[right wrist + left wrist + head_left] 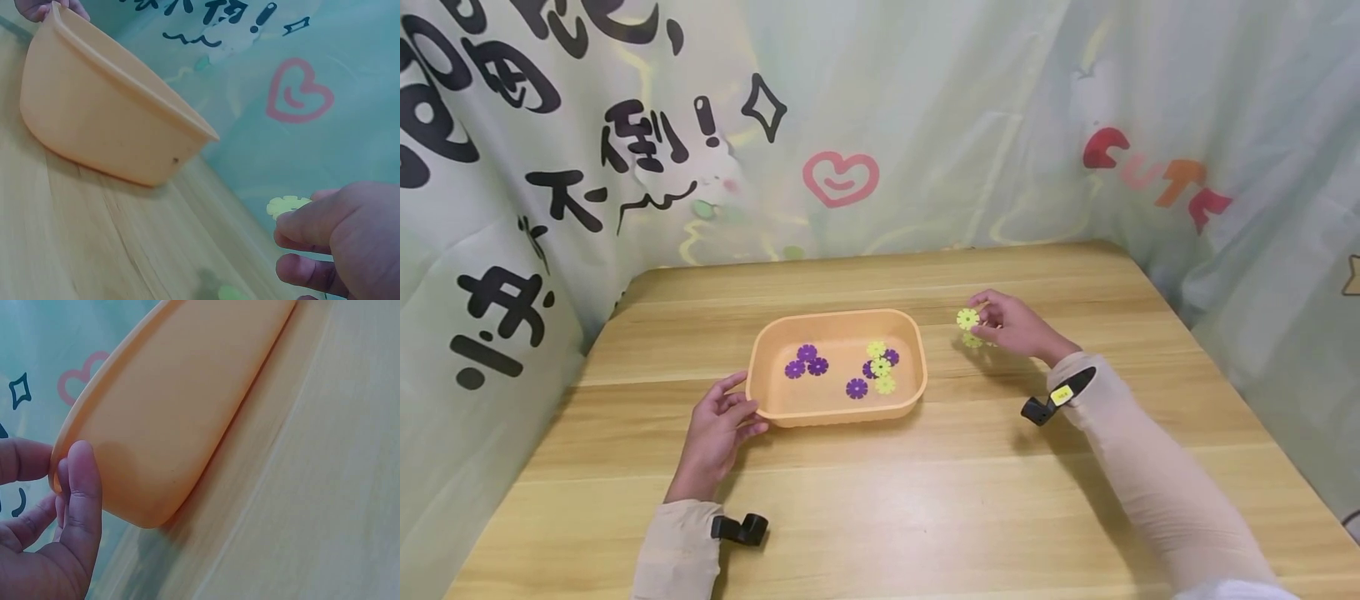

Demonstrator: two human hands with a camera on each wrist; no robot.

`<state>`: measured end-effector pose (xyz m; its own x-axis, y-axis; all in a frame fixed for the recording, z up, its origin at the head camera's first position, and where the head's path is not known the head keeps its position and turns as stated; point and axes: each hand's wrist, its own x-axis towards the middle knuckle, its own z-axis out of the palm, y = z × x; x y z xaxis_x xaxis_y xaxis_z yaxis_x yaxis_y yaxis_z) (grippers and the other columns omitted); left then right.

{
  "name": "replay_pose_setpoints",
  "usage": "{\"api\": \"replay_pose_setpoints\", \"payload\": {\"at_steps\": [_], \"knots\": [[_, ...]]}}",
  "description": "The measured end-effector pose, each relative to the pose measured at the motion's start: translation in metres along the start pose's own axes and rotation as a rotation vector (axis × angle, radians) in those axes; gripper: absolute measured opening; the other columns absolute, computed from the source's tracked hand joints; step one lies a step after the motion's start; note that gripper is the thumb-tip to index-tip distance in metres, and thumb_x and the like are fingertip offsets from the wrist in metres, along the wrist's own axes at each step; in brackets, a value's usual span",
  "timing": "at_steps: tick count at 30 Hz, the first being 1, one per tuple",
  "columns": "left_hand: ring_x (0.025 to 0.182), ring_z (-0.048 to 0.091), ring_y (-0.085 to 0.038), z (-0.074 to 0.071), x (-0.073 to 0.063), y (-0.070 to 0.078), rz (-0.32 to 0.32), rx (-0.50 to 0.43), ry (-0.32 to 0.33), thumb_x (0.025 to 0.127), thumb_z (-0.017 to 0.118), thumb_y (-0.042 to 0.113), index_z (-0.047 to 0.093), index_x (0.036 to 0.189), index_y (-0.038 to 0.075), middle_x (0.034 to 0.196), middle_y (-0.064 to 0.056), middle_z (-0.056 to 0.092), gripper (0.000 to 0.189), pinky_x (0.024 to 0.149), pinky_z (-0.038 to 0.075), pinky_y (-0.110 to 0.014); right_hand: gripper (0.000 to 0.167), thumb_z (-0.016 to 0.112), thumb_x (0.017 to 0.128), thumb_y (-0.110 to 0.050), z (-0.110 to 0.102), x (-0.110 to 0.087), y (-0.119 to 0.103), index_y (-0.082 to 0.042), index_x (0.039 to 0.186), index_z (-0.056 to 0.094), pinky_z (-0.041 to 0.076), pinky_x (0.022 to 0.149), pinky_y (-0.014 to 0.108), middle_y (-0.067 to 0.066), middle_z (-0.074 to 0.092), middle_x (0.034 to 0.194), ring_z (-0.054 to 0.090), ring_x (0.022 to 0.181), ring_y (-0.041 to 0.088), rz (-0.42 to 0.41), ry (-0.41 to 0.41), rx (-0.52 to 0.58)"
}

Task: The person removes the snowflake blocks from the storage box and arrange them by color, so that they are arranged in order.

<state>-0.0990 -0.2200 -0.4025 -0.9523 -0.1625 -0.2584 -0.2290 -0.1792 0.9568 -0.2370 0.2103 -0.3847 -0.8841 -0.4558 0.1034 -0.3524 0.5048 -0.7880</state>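
My left hand (pixel 721 425) pinches the rim of an orange plastic tray (pixel 831 418) at its near left corner, thumb outside, as the left wrist view shows closely. Between thumb and fingertips, my right hand (pixel 1018 327) holds a yellow snowflake disc (pixel 967 319), a thin round piece with a notched edge. It is in the air right of the tray; the right wrist view shows the pinched disc (pixel 286 205) partly behind the thumb. Another yellow disc (pixel 972 341) lies on the table under that hand. Inside the tray are several purple discs (pixel 857 388) and 3 yellow discs (pixel 885 384), some overlapping.
The wooden table (pixel 880 508) carries the tray near its middle. A printed cloth curtain (pixel 940 125) hangs behind the table and along both sides. Each wrist wears a small black camera mount, one on the left (pixel 741 529) and one on the right (pixel 1039 410).
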Motion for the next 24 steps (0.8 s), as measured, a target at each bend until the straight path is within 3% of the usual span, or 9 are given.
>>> {"api": "replay_pose_setpoints", "payload": {"at_steps": [7,15,24], "knots": [[0.074,0.058,-0.011,-0.001,0.0,0.001,-0.001,-0.007,-0.003,0.094,0.052,-0.009,0.037,0.142,0.005,0.099,-0.004,0.048,0.052,0.069,0.062,-0.026,0.036,0.066,0.091,-0.004,-0.009,-0.009,0.01,0.001,0.124,0.051,0.047,0.063,0.026,0.011,0.058,0.086,0.053,0.077,0.022,0.045,0.013,-0.025],[0.074,0.058,-0.012,-0.001,0.0,0.001,0.002,-0.009,-0.01,0.093,0.052,-0.009,0.037,0.142,0.005,0.101,-0.007,0.049,0.053,0.069,0.062,-0.026,0.039,0.066,0.09,-0.002,-0.02,-0.019,0.026,0.002,0.125,0.05,0.048,0.059,0.025,0.015,0.06,0.088,0.056,0.075,0.023,0.088,0.02,-0.01],[0.074,0.059,-0.012,0.0,-0.001,0.001,-0.001,-0.004,-0.004,0.094,0.052,-0.008,0.036,0.143,0.005,0.099,-0.005,0.049,0.053,0.069,0.062,-0.026,0.041,0.066,0.091,-0.005,-0.027,-0.029,0.033,0.004,0.127,0.049,0.049,0.059,0.025,0.014,0.059,0.09,0.056,0.078,0.024,0.138,0.02,-0.074]]}}
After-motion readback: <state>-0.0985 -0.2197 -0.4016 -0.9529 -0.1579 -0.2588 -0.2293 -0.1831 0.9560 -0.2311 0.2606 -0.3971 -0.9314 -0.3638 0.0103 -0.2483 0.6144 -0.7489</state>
